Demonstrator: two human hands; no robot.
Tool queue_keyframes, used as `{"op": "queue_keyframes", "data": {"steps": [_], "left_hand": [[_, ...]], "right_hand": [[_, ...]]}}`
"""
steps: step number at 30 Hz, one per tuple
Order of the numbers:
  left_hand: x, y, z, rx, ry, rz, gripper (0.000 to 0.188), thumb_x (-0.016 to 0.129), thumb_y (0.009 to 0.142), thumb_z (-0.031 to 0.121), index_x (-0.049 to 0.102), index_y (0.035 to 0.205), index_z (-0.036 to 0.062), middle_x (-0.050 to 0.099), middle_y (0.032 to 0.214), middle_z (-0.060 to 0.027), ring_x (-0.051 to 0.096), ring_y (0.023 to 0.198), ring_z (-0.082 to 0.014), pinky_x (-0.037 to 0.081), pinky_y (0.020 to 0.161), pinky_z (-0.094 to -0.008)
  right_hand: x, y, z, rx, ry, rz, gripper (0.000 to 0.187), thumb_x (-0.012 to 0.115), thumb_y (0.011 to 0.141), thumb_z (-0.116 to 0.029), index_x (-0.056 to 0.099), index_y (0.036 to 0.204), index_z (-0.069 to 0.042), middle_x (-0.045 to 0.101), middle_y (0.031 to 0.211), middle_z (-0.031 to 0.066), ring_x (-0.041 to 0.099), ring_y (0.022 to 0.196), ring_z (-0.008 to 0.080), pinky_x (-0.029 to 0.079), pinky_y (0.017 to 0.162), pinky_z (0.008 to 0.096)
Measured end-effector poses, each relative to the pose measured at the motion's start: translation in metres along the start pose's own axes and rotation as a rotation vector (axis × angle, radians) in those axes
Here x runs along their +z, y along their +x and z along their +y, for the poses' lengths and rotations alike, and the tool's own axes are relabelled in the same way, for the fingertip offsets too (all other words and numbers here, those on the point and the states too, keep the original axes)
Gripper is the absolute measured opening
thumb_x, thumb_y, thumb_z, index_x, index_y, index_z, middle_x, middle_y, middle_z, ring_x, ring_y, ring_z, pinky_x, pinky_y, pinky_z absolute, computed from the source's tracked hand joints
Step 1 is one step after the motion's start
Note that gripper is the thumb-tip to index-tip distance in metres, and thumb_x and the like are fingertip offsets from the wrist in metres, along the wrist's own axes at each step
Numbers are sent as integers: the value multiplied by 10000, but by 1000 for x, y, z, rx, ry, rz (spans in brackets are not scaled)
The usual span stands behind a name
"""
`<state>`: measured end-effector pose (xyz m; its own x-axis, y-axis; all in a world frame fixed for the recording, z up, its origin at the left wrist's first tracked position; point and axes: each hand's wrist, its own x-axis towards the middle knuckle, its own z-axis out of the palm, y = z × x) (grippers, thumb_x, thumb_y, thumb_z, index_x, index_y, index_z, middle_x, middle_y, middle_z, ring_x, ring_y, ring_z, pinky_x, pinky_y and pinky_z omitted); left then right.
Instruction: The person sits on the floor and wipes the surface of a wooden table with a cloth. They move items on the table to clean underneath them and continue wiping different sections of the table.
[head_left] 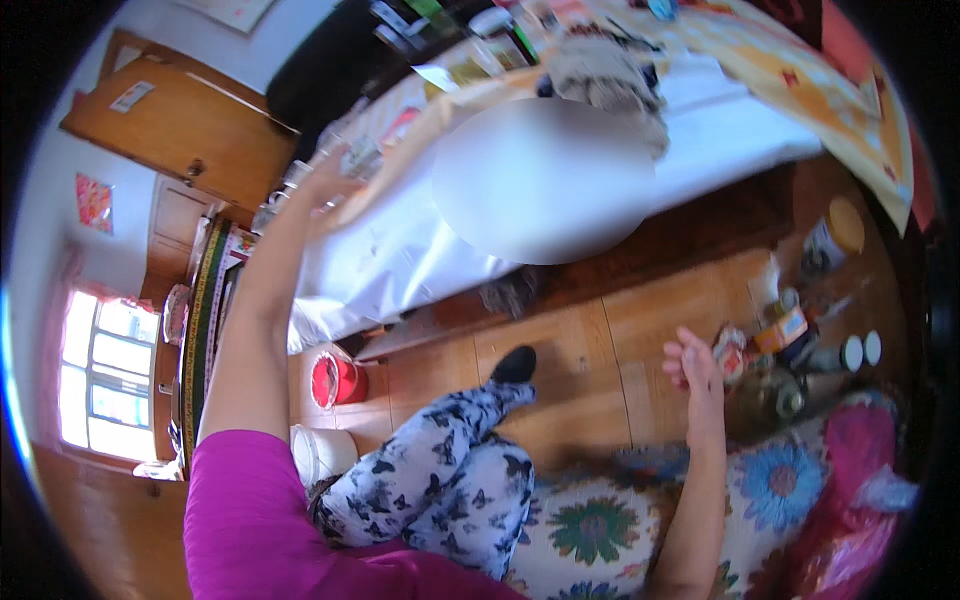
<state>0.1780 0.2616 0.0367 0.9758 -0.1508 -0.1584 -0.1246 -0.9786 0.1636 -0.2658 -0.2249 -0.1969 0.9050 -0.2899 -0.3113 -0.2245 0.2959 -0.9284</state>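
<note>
My left hand (332, 180) reaches to the left end of a long table covered with a white cloth (360, 275). Its thumb and fingers look apart, close to clear glass or plastic containers (365, 158); the hand is slightly smeared, and I see nothing held in it. On the other side, my right hand (696, 365) hangs over the wooden floor with loosely curled, parted fingers and nothing in them. Just right of it is a group of bottles and packets, among them an orange box (783, 330) and a large greenish bottle (775, 400).
A blurred pale oval hides the table's middle. Crumpled grey-brown cloth (600, 75) and jars (500, 40) lie behind it. A red bucket (340, 380) and a white bucket (322, 452) stand on the floor at left. A flowered seat cover (595, 530) and pink bags (860, 500) are at lower right.
</note>
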Motion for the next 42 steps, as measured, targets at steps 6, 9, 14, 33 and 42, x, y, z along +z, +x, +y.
{"op": "queue_keyframes", "data": {"steps": [6,9,14,33,42], "left_hand": [[14,-20,-19,206,227,369,886,817,841,257,346,1555,26,470,1504,-215,485,1350,-344,387,1147,-386],[13,-77,23,413,178,760,635,735,905,195,469,1455,20,516,1438,-198,531,1267,-343,440,1079,-389],[89,-201,106,1060,98,620,389,638,849,-28,592,1230,32,676,1118,-149,656,1013,-311,519,870,-404],[473,-38,75,118,190,143,577,667,892,412,570,1429,226,465,1525,-159,374,1440,-371,281,1189,-550],[447,67,106,469,12,32,435,672,927,351,641,1339,214,617,1344,-169,557,1282,-363,427,1089,-538]], "right_hand": [[-3,6,5,12,11,29,511,536,1050,-431,571,1421,-81,679,1214,51,593,954,73,437,807,216],[4,7,3,23,17,43,505,551,1047,-417,568,1419,-76,676,1240,65,594,961,76,436,824,220],[-1,9,8,21,64,63,470,591,1042,-352,571,1401,-50,671,1228,63,600,993,88,450,840,233],[0,10,19,23,-25,205,354,634,1019,-189,613,1330,-22,663,1097,32,588,983,97,473,897,257],[2,11,13,65,-57,226,351,638,1006,-168,613,1323,-19,656,1115,33,580,992,103,465,907,264]]}}
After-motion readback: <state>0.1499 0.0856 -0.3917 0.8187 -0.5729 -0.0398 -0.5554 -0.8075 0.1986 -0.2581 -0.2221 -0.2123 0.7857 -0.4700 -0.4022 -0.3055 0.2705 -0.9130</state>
